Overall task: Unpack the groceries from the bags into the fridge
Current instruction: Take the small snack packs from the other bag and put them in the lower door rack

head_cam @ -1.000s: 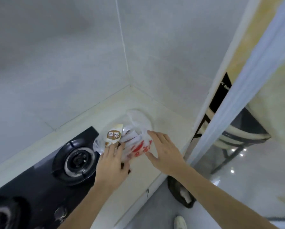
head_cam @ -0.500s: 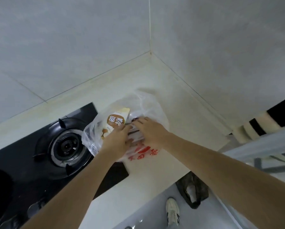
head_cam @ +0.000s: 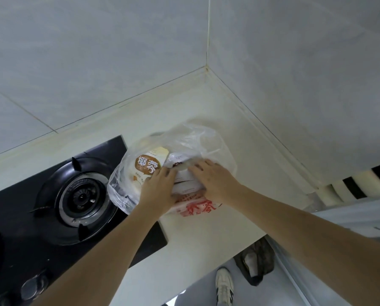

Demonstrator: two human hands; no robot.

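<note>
In the head view, a thin clear plastic grocery bag with red printed characters (head_cam: 173, 171) lies on the pale cream tabletop (head_cam: 206, 228), in the corner where two grey tiled walls meet. Both hands are on it. The left hand (head_cam: 157, 191) lies over the bag's near left side with its fingers curved down onto the film, and the right hand (head_cam: 213, 180) lies over the near right side with fingers reaching toward the middle; whether either grip has actually pinched the film or only presses on it cannot be told from here. Just beyond the left grip, inside the bag, stands a cream carton with a brown round label (head_cam: 148, 167); between the two grips sits a flat white package with dark print (head_cam: 184, 175). To the left of the left grip, touching the bag's edge, is the black glass gas hob with a round burner (head_cam: 80, 195). Below the right forearm, on the floor, are a white shoe (head_cam: 224, 286) and a dark crumpled bag (head_cam: 256, 263). The film looks soft, slippery and easily torn, so it is probably best opened at its loose mouth, while the carton looks stiff and moderately heavy and should take a firm hold round its body. No fridge is in sight.
</note>
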